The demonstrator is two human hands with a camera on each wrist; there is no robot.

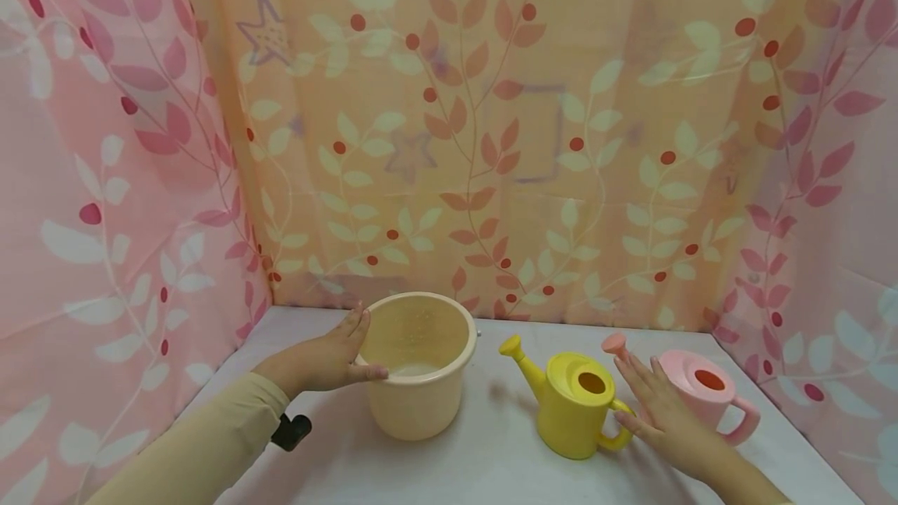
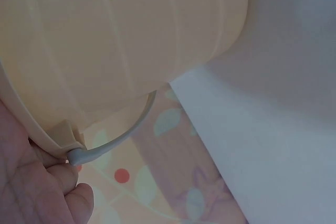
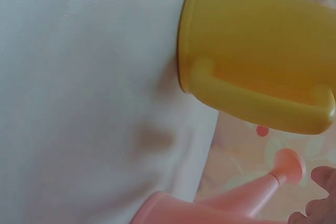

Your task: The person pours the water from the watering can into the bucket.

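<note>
A cream bucket (image 1: 417, 407) stands upright on the white table. My left hand (image 1: 316, 357) holds its left side at the rim, thumb along the front and fingers toward the back; in the left wrist view the fingers (image 2: 65, 177) curl by the rim next to the grey handle (image 2: 118, 139). Right of the bucket stands a yellow watering can (image 1: 571, 419), its spout pointing left. A pink watering can (image 1: 691, 376) stands beside it, partly covered by my right hand (image 1: 659, 419). That hand has its fingers extended between the two cans, the thumb close to the yellow handle (image 3: 262, 111).
The white table (image 1: 491, 474) carries the bucket and both cans. A patterned orange curtain (image 1: 491, 139) hangs behind it, with pink curtains (image 1: 119, 178) at the sides. A black object (image 1: 291, 432) shows under the left wrist.
</note>
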